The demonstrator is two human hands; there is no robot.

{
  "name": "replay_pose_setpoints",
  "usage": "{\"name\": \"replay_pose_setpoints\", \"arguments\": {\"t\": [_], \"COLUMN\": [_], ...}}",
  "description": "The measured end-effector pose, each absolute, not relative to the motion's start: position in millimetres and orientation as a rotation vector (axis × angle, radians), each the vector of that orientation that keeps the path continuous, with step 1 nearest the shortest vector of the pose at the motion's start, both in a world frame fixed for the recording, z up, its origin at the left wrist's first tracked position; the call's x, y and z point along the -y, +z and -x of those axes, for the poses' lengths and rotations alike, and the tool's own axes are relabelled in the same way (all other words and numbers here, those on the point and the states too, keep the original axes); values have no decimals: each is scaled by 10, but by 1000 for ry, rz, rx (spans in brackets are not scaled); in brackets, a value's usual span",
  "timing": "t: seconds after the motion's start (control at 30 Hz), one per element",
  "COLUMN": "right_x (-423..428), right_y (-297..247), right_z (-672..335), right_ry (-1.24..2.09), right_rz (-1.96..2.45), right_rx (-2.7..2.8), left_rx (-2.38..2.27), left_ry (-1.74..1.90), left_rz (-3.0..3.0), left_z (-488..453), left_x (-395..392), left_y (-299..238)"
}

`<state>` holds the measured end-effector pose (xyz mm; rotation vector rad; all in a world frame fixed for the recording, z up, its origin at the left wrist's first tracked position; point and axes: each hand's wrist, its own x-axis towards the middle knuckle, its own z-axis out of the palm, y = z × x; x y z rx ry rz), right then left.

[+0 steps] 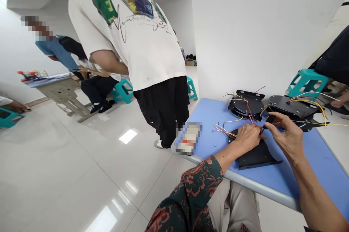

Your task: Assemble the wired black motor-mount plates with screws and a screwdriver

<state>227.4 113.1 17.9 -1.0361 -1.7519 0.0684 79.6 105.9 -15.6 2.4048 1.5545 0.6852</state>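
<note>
My right hand [289,134] pinches the black handle of a screwdriver [269,119], which slants down to the left. Its tip is hidden by my fingers. With curled fingers, my left hand [248,137] presses on a black metal bracket [257,156] with a rounded back and a flared front edge, close to the screwdriver's lower end. Thin coloured wires [222,130] stick out from the bracket's left side. Behind my hands stand two similar black assemblies, a left one [247,105] and a right one [291,106], both with loose wires.
The blue table [308,170] has a grey edge and meets a white wall. A small screw [215,146] and a blurred-out phone-shaped object [189,137] lie on its left part. A person in a white shirt [152,54] bends over nearby. A teal stool [307,81] stands behind.
</note>
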Motion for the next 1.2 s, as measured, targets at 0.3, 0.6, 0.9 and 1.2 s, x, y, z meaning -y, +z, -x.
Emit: {"name": "replay_pose_setpoints", "arguments": {"t": [0.3, 0.6, 0.9, 1.2], "right_x": [-1196, -1192, -1236, -1296], "right_y": [62, 71, 36, -12], "right_z": [-2288, -2318, -2305, -2344], "right_ry": [305, 457, 471, 362], "right_rz": [987, 872, 824, 840], "right_rx": [1696, 1361, 1323, 1325], "left_rx": [-1415, -1537, -1644, -1722], "left_ry": [623, 552, 372, 458], "left_rz": [-2321, -2468, -2556, -2528], "left_z": [-708, -756, -817, -809], "left_x": [-1086, -1008, -946, -985], "left_y": [-104, -93, -54, -62]}}
